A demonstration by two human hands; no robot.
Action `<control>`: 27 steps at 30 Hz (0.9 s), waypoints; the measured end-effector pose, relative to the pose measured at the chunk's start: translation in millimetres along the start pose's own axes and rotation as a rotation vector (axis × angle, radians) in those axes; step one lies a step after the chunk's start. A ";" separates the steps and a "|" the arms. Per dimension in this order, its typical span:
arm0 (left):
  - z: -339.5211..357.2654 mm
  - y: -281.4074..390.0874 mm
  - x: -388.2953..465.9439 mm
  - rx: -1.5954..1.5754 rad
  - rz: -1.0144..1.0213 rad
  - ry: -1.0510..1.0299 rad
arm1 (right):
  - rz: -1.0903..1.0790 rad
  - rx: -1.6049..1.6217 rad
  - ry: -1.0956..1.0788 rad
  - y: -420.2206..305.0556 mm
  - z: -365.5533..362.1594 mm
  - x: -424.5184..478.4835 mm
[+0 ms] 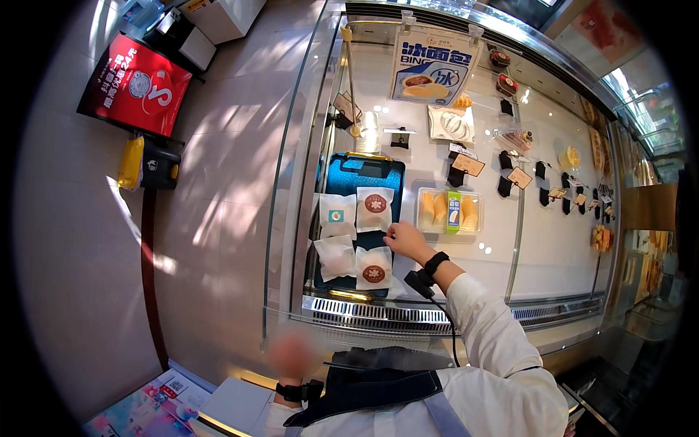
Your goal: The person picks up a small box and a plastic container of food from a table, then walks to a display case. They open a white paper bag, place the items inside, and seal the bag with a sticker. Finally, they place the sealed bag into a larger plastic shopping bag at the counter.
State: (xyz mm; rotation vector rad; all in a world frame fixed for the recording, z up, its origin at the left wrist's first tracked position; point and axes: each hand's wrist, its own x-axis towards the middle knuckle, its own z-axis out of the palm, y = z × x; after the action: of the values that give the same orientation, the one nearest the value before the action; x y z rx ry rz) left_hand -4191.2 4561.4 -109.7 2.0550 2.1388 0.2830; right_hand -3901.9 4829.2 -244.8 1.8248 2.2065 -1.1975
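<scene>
Inside the glass display case, my right hand (405, 239) is at the right edge of a dark blue tray (402, 180), its fingertips close to the white packets. Whether they pinch anything is too small to tell. Two packets with round red-brown stickers, the upper (375, 209) and the lower (374, 267), lie on the tray's right side. Left of them are a packet with a teal sticker (337, 216) and a plain-looking one (335, 258). Blue textured material (360, 173) shows at the tray's far end. My left hand (295, 350) is blurred, near the case's front left corner.
A clear box of yellow pastries (449, 212) lies right of the tray. Black clips with price cards (468, 165) and a hanging sign (434, 68) stand beyond. A glass panel (289, 164) borders the left side; a metal vent grille (377, 314) runs along the near edge.
</scene>
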 end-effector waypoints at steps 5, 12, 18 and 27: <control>7.7 -6.6 -4.7 -0.081 0.050 0.065 | -0.200 -0.069 -0.204 -2.0 23.8 -11.3; 0.6 0.0 14.5 -0.011 0.169 0.189 | -0.354 0.120 -0.294 -39.0 -41.3 -55.9; -50.2 64.5 55.2 -0.970 0.108 0.080 | -0.312 0.729 0.077 -86.6 -139.5 -212.2; -116.0 249.1 44.3 -1.335 0.166 -0.859 | -0.240 1.327 0.609 -54.5 -101.5 -433.9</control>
State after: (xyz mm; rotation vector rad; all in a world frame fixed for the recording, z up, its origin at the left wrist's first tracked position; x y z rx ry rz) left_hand -3980.3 4612.1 64.8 1.1443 0.7913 0.5179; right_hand -3771.3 4530.3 63.6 2.5568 1.9441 -2.9803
